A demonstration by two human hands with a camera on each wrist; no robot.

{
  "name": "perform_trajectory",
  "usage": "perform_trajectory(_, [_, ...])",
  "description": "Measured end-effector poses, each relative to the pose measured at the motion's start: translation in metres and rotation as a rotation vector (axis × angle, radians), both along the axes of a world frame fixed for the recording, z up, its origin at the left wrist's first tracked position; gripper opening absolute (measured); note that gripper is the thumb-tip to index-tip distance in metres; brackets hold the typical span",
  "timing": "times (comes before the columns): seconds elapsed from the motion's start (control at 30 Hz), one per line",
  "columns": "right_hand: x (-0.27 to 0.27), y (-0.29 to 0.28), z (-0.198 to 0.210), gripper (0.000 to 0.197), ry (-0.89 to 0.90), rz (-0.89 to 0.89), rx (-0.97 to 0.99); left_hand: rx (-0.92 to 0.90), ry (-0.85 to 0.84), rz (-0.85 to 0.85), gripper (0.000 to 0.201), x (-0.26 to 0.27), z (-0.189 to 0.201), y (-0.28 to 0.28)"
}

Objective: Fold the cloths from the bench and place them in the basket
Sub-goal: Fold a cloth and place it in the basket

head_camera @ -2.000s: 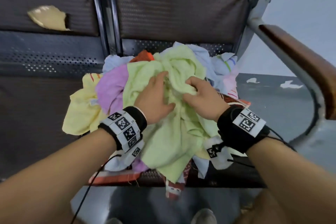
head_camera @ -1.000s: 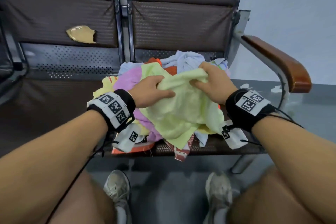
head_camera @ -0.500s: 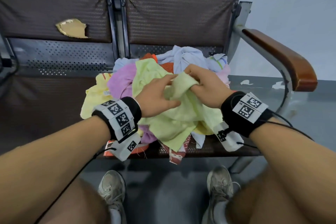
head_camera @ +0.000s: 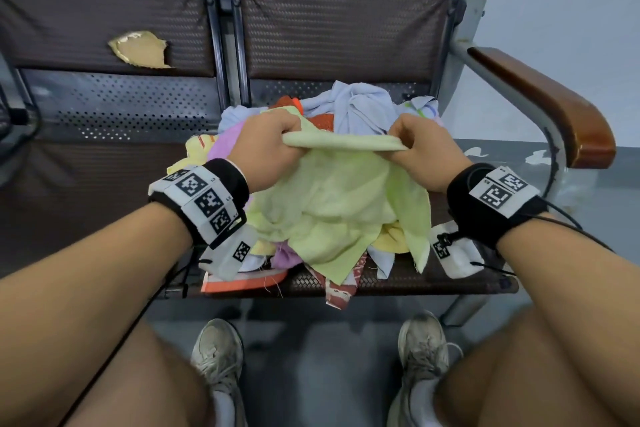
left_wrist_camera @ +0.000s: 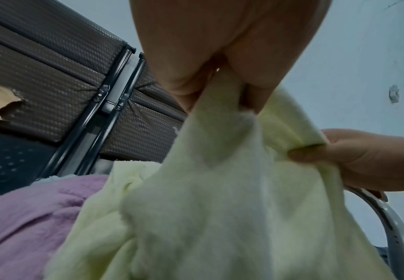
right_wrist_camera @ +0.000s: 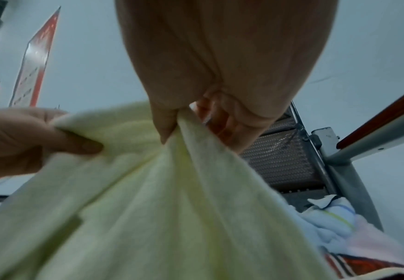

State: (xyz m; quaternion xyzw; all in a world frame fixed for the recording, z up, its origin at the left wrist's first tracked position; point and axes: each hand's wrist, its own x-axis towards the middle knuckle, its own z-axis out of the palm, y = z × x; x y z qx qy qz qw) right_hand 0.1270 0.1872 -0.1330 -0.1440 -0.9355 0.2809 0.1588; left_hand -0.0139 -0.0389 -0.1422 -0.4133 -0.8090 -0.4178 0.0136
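Green cloth (head_camera: pixel 339 198) top edge now stretched between hands, lifted.

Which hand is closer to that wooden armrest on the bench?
Right. The right hand grips the light green cloth on the side of the wooden armrest, though apart from it. The left hand holds the cloth's other end, farther away.

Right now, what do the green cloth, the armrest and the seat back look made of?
Green cloth: soft, fuzzy fabric, perhaps terry or microfibre; it drapes limply and shows nap in the left wrist view. Armrest: glossy brown top, likely varnished wood, on a grey metal tube. Seat back: brown textured covering, probably faux leather; a tear on the neighbouring back exposes yellowish padding.
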Motion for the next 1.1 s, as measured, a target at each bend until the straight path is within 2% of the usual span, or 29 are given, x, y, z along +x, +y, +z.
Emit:
perform_trajectory(0.07, [0.000,-0.004,0.005,0.039,0.106,-0.019,-0.069,-0.101,-0.015,0.028,0.037,-0.003,0.001,-0.002])
perform_trajectory(0.13, [0.000,-0.009,0.011,0.044,0.186,-0.008,-0.123,-0.416,0.096,0.144,0.041,-0.004,0.002,-0.004])
perform_trajectory(0.2, [0.003,-0.018,0.013,0.028,0.143,0.061,-0.111,-0.612,0.192,0.289,0.043,-0.004,0.001,-0.005])
perform_trajectory(0.27, [0.005,-0.032,0.011,0.017,0.012,0.179,-0.093,-0.617,0.145,0.378,0.041,-0.002,0.004,-0.004])
perform_trajectory(0.33, [0.006,-0.043,0.008,0.022,-0.090,0.247,-0.048,-0.563,0.027,0.390,0.040,-0.002,0.007,0.001])
perform_trajectory(0.4, [0.008,-0.050,0.007,0.039,-0.076,0.277,-0.017,-0.405,-0.250,0.398,0.038,0.001,0.012,0.010])
perform_trajectory(0.43, [0.009,-0.053,0.008,0.043,-0.035,0.285,-0.022,-0.252,-0.409,0.391,0.037,0.004,0.015,0.014])
perform_trajectory(0.47, [0.010,-0.056,0.010,0.041,0.023,0.291,-0.056,-0.054,-0.614,0.377,0.035,0.010,0.021,0.016])
perform_trajectory(0.53, [0.013,-0.061,0.013,0.025,0.152,0.321,-0.192,0.261,-0.855,0.350,0.025,0.018,0.028,0.020])
perform_trajectory(0.57, [0.015,-0.065,0.014,0.018,0.201,0.356,-0.230,0.348,-0.949,0.326,0.024,0.022,0.030,0.022])
perform_trajectory(0.63, [0.018,-0.068,0.018,0.014,0.241,0.426,-0.125,0.439,-1.042,0.234,0.024,0.030,0.033,0.023])
perform_trajectory(0.7, [0.018,-0.068,0.017,0.025,0.140,0.438,0.063,0.499,-1.031,0.181,0.027,0.038,0.037,0.023])
perform_trajectory(0.77, [0.019,-0.070,0.015,0.033,0.007,0.342,0.139,0.476,-0.956,0.175,0.028,0.042,0.039,0.026])
perform_trajectory(0.83, [0.017,-0.072,0.012,0.031,0.021,0.203,0.097,0.361,-0.755,0.236,0.025,0.049,0.043,0.029])
perform_trajectory(0.93, [0.010,-0.075,0.008,0.039,0.075,0.044,0.108,0.189,-0.424,0.144,0.023,0.061,0.045,0.030])
perform_trajectory(1.03, [0.002,-0.073,0.005,0.036,0.090,-0.029,0.033,0.126,-0.316,0.118,0.033,0.070,0.046,0.030])
perform_trajectory(1.1, [0.000,-0.070,0.002,0.034,0.125,-0.059,-0.011,0.171,-0.363,0.115,0.029,0.069,0.046,0.030])
